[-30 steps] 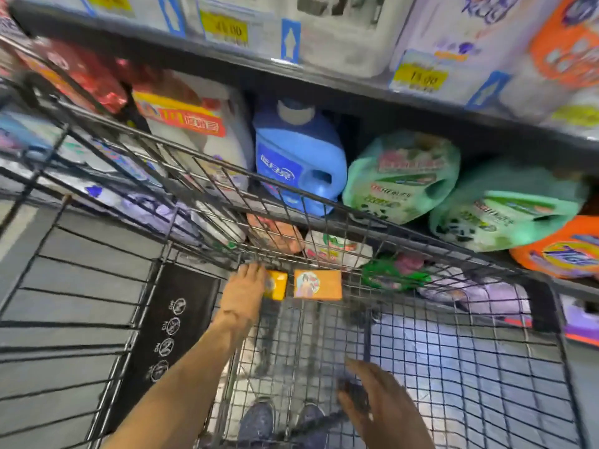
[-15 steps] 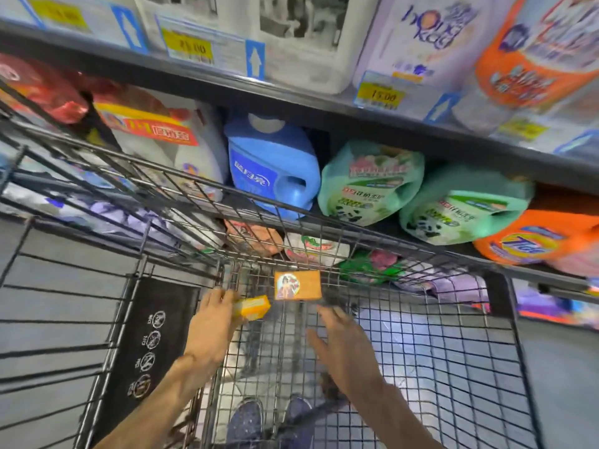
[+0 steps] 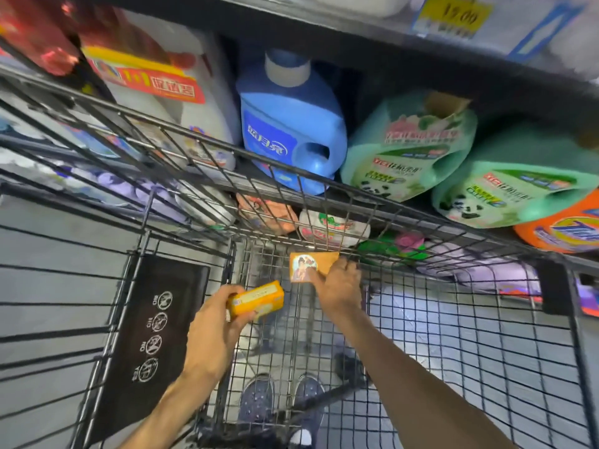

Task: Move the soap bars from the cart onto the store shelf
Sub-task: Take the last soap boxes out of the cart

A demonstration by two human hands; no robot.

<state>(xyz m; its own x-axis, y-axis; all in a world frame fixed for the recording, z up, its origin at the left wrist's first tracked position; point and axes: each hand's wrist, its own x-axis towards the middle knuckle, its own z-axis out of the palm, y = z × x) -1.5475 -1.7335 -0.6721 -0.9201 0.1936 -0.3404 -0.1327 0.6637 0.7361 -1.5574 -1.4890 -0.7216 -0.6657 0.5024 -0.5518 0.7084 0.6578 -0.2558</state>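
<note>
Two soap bars: both in view inside the cart (image 3: 421, 222), each a small boxed bar.
Yellow soap bar (image 3: 256, 299): lifted off the cart floor, held in the left hand (image 3: 210, 335), fingers curled under the box and thumb on its near side.
Orange soap bar (image 3: 311, 265): at the far end of the cart floor, standing against the wire front wall, a printed picture of a figure on its face.
Right hand (image 3: 337, 286): fingers laid over the orange bar's right part and bent round its top edge; whether the grip is fully closed I cannot tell.
Handling, as I judge it: light, stiff cardboard boxes with smooth, possibly slick faces; rigid enough to pinch firmly without crushing.
Where to hold: across the narrow sides, thumb on one long edge and fingers on the other, as the left hand roughly does.
Shelf (image 3: 389, 50): just beyond the cart, crowded with a blue detergent jug (image 3: 291, 124), green refill pouches (image 3: 408, 150) with panda drawings, and an orange Tide jug (image 3: 567, 231).
Readable writing: a yellow price tag (image 3: 457, 16) reads 19.00; a black cart panel (image 3: 155, 332) shows "NO" and "YES" beside round symbols; other labels are in Chinese characters too blurred to read.
</note>
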